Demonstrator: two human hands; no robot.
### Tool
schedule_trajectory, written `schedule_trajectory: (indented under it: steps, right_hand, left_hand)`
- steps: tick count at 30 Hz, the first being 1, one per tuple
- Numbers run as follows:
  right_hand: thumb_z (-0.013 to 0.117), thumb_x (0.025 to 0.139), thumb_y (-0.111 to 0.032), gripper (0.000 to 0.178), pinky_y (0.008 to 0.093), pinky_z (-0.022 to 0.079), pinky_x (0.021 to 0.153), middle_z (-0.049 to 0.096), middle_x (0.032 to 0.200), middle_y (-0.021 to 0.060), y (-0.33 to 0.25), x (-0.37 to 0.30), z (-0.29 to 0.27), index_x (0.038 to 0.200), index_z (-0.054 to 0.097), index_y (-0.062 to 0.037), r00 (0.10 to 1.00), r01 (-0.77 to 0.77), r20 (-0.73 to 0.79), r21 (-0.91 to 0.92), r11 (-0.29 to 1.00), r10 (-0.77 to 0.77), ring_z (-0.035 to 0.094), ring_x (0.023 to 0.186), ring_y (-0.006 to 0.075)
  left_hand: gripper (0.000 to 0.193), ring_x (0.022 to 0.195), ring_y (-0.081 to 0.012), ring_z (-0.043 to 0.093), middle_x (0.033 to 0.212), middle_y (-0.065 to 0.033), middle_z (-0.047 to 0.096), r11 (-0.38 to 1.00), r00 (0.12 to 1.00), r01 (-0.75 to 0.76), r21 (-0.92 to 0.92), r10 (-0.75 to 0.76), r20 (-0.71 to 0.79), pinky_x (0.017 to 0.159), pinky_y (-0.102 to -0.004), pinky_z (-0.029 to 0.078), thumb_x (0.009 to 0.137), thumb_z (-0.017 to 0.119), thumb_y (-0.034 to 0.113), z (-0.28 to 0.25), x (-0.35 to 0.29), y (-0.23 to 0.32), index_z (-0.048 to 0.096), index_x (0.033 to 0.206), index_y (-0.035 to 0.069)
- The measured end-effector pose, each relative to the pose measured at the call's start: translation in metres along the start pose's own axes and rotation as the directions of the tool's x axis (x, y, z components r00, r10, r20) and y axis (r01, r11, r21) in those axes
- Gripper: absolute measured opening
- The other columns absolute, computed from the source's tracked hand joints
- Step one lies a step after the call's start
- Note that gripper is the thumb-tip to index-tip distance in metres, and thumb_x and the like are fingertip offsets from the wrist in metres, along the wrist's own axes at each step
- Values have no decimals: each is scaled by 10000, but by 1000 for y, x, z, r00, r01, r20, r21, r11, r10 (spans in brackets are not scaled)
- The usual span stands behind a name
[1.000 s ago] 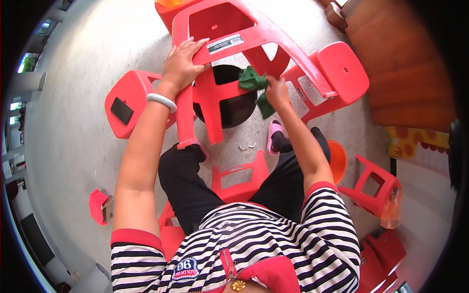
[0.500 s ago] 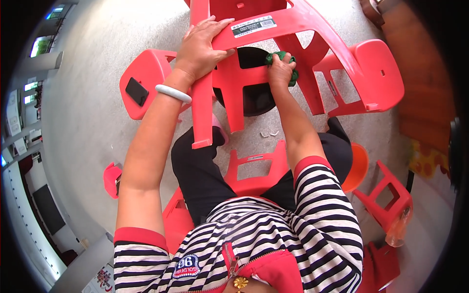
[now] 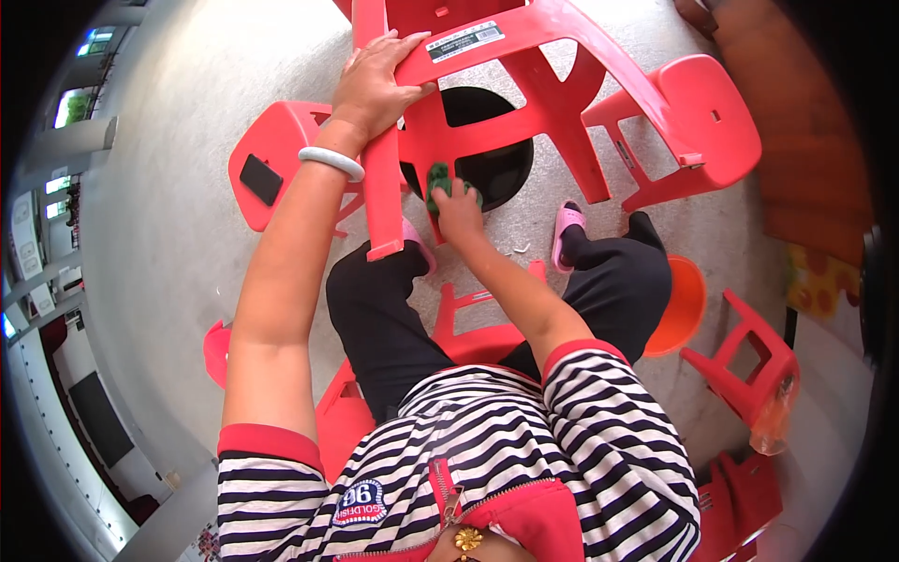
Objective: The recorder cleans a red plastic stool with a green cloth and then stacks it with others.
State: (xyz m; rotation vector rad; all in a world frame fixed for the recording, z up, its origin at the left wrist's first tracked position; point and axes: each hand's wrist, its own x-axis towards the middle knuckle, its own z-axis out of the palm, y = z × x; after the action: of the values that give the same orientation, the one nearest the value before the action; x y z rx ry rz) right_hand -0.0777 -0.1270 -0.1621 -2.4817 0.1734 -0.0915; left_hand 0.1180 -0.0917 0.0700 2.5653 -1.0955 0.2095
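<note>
My left hand (image 3: 379, 89) is wrapped round the top corner of a red plastic stool (image 3: 382, 201), which is tipped with its legs toward me. A label sits on the stool's rim beside my fingers. Lower down, my right hand (image 3: 461, 211) clutches a bunched green cloth (image 3: 438, 180) and presses it to one of the stool's legs, near its lower end. Partly hidden behind the stool's bars is a round black basin (image 3: 501, 169) on the floor.
A dark phone (image 3: 260, 179) lies on a red stool (image 3: 300, 122) to the left. Another red stool (image 3: 726, 122) stands at the right. Nearer are an orange basin (image 3: 682, 309), a red stool (image 3: 749, 370) and a clear plastic container (image 3: 773, 426). Brown wood (image 3: 815, 159) borders the right side.
My right hand has moved left and toward me with the green cloth, from the crossbar to a stool leg. The left hand keeps its hold; the stool has shifted slightly in view.
</note>
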Motion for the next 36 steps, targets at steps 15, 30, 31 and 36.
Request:
schedule_trajectory:
  steps: [15,30,31,36]
  right_hand:
    - [642,708,-29,333,502,497,862,528,1084,217,62,39,-118,1019,636,-147,991,125,-68,109,986,-118,545,986,436]
    - [581,865,-168,285,390,571,694,497,1348,142,168,79,-111,1147,614,-190,995,-7,-81,-669,744,-63,571,1050,365]
    - [592,855,-158,308,401,572,703,489,1361,149,175,64,-117,1161,611,-190,998,8,-44,-650,760,-47,573,1050,374]
    - [614,821,-105,343,439,542,809,482,1358,168,183,-11,-125,1154,620,-185,990,-109,-139,-597,795,31,556,1054,409]
  left_hand:
    - [679,1441,-250,345,1464,-92,504,998,998,53,-33,-51,35,1206,-457,213,796,717,394,-4,-5,-10,516,1428,248]
    - [685,1413,-291,390,1431,-125,534,998,999,46,-30,-45,25,1183,-422,276,784,750,267,-3,-7,-3,521,1424,186]
    - [685,1413,-291,390,1431,-125,534,999,999,35,-39,-35,18,1183,-422,276,784,750,267,-4,-6,-2,521,1424,186]
    - [684,1423,-292,378,1459,-146,503,999,999,41,-18,-41,20,1186,-417,267,794,738,294,-4,-6,-9,511,1433,206]
